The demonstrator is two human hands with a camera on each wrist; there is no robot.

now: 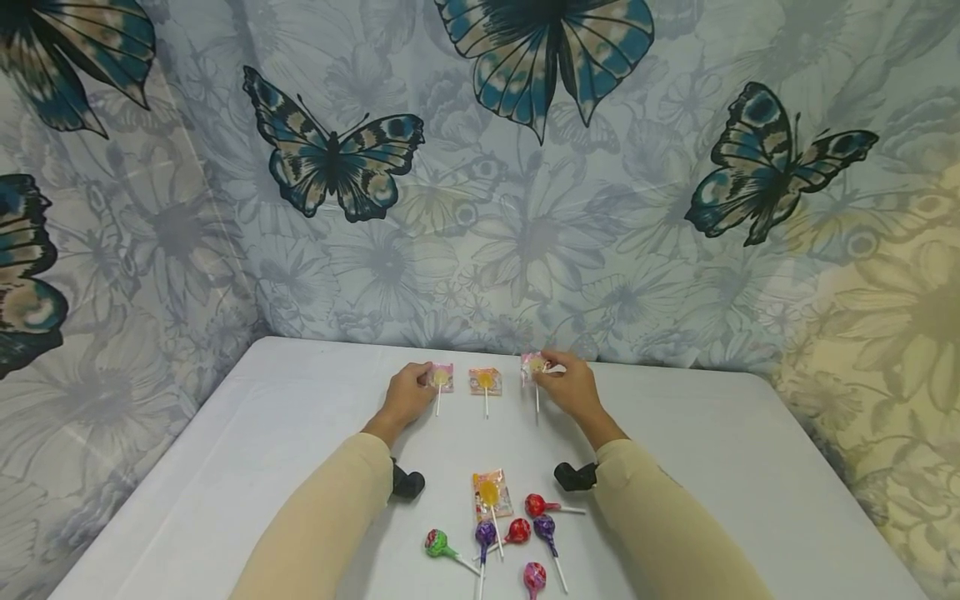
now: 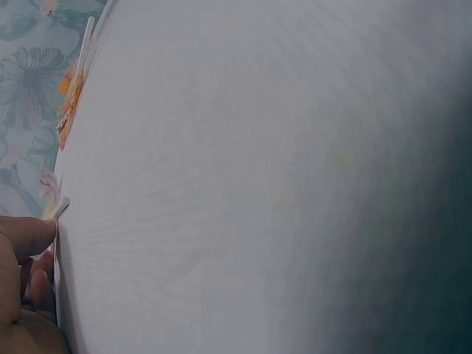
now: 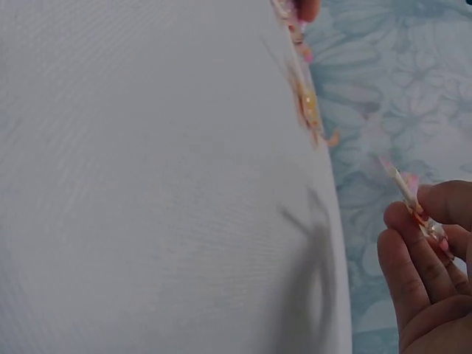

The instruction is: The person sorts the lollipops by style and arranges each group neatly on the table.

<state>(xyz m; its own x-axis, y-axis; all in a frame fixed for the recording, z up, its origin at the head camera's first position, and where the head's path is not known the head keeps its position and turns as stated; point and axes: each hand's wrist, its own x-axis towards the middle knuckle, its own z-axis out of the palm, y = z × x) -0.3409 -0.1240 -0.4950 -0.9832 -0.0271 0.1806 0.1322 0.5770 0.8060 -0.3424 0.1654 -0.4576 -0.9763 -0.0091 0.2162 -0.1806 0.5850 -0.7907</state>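
Toward the back of the white table, my left hand point(image 1: 407, 393) pinches the left edge of a flat lollipop in a clear pink-printed wrapper point(image 1: 443, 379), its stick pointing toward me. My right hand point(image 1: 573, 390) holds a similar wrapped lollipop point(image 1: 534, 367) between thumb and fingers; the right wrist view shows this lollipop point(image 3: 413, 195) raised off the table. Between the two hands lies a flat orange lollipop point(image 1: 486, 381) in an orange-printed wrapper, touched by neither. In the left wrist view, the left hand point(image 2: 26, 273) shows only partly at the edge.
Nearer to me lie another orange wrapped lollipop point(image 1: 489, 492), a green ball lollipop point(image 1: 437, 543), purple ones point(image 1: 486, 533), red ones point(image 1: 518, 531) and a pink one point(image 1: 535, 575). The white table point(image 1: 300, 417) meets a butterfly-printed cloth backdrop point(image 1: 525, 233) behind.
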